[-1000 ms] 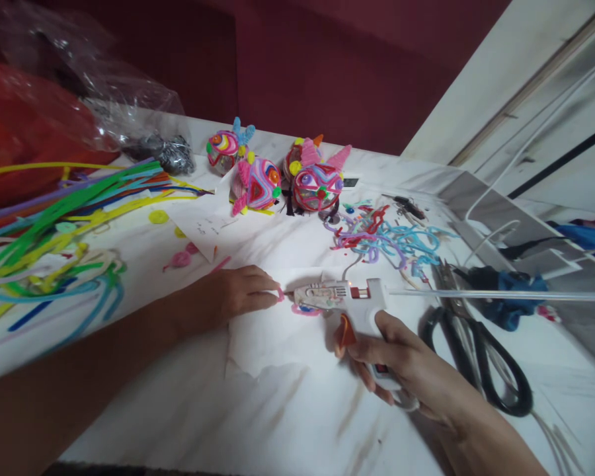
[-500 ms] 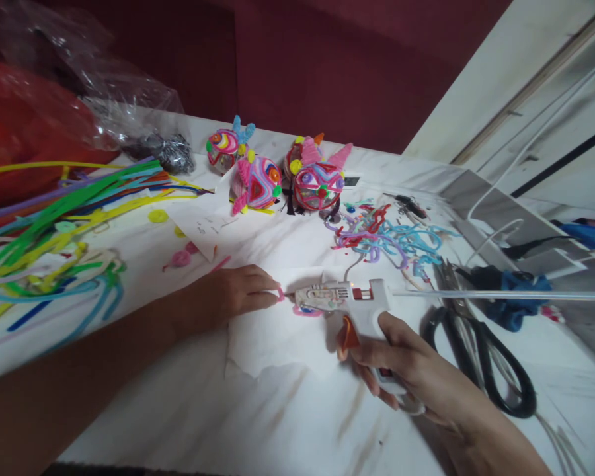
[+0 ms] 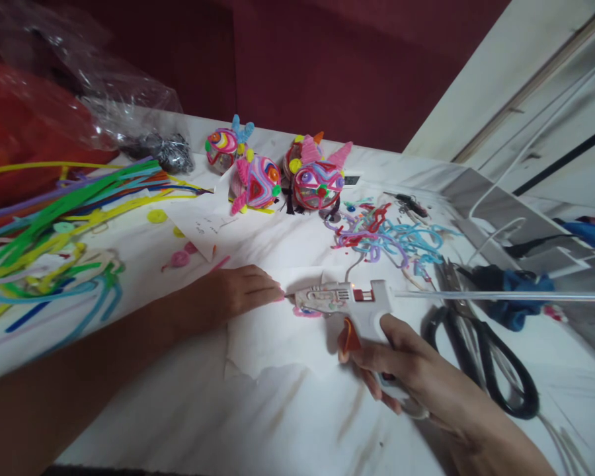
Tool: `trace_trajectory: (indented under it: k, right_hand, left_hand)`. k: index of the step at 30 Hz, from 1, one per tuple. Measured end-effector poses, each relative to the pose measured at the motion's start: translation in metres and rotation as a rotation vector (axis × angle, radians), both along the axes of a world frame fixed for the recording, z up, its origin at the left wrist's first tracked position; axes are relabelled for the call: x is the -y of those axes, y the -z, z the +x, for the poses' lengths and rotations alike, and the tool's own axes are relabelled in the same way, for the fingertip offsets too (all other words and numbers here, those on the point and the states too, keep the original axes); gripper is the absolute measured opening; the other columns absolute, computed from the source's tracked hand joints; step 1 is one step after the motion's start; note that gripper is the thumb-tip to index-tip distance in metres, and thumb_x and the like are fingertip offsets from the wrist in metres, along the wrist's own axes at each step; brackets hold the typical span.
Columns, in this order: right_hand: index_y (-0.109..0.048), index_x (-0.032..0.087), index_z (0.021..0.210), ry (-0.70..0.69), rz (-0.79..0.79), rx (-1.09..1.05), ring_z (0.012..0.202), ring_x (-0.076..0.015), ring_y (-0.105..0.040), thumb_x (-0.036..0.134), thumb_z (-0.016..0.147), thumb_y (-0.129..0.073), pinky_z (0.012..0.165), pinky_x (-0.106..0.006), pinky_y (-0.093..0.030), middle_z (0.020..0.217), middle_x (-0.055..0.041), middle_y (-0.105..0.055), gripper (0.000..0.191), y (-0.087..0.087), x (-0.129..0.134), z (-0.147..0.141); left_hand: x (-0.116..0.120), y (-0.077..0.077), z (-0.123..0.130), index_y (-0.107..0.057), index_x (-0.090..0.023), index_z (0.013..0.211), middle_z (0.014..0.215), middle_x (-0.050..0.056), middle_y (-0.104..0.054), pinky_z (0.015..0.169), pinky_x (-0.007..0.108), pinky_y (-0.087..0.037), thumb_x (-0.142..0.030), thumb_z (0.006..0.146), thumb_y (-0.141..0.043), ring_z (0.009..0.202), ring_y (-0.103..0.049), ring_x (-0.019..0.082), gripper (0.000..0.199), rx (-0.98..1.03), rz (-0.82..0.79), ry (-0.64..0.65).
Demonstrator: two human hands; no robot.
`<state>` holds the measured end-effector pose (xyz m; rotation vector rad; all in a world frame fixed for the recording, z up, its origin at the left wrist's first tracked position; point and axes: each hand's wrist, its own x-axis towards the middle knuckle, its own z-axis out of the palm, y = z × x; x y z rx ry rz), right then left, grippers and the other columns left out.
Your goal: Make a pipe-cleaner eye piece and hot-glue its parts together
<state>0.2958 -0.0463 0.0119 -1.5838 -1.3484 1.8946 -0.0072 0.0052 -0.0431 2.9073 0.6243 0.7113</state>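
Note:
My left hand point(image 3: 245, 291) is closed in a pinch on a small pink piece point(image 3: 280, 297), most of it hidden by the fingertips. My right hand point(image 3: 399, 360) is wrapped round the handle of a white glue gun point(image 3: 334, 297), a finger at its orange trigger. The gun's tip points left and sits right by the pink piece. A clear glue stick point(image 3: 471, 295) sticks out of the gun's rear. Beneath the nozzle, a pink and blue piece point(image 3: 307, 311) lies on white paper point(image 3: 262, 340), partly hidden by the gun.
Decorated round figures point(image 3: 317, 188) stand at the back. Pipe cleaners point(image 3: 69, 211) spread over the left, with coiled scraps point(image 3: 381, 235) right of centre. Large black-handled scissors point(image 3: 506, 373) lie beside my right forearm. A clear plastic bag point(image 3: 129, 109) is at the back left.
My left fingers have moved slightly right and now cover more of the pink piece, whose loop showed before. The glue gun has barely moved.

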Motion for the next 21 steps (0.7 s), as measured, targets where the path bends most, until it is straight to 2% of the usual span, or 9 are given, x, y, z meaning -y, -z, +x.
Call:
trace_trajectory:
  k: [4,12,21]
  right_hand:
    - [-0.056,0.019,0.075,-0.001,0.007,0.009,0.035,-0.0085,-0.043,0.039,0.070,-0.070,0.036,-0.022,-0.026,0.048,0.0024,-0.056,0.025,-0.0009,0.0004,-0.0002]
    - [-0.055,0.019,0.078,-0.041,0.034,0.034,0.037,-0.0088,-0.044,0.044,0.072,-0.070,0.037,-0.022,-0.029,0.049,0.0030,-0.056,0.029,-0.0003,0.0013,0.0015]
    - [-0.055,0.020,0.077,-0.087,0.072,0.041,0.038,-0.0086,-0.044,0.044,0.075,-0.068,0.037,-0.021,-0.028,0.051,0.0027,-0.056,0.028,-0.0034,0.0019,0.0012]
  left_hand:
    - [0.0020,-0.0029,0.0013,-0.056,-0.012,0.133,0.127,0.013,-0.066,0.100,0.036,-0.053,-0.009,0.101,-0.040,0.119,-0.058,0.023,0.036,-0.032,0.012,-0.003]
    - [0.0022,-0.0053,0.0023,-0.058,-0.012,0.130,0.125,0.014,-0.067,0.096,0.038,-0.056,-0.010,0.102,-0.039,0.116,-0.059,0.024,0.035,-0.030,0.019,-0.008]
    - [0.0009,-0.0049,0.0030,-0.059,-0.018,0.133,0.123,0.012,-0.069,0.098,0.034,-0.055,-0.009,0.099,-0.045,0.117,-0.061,0.022,0.038,-0.012,0.031,-0.011]
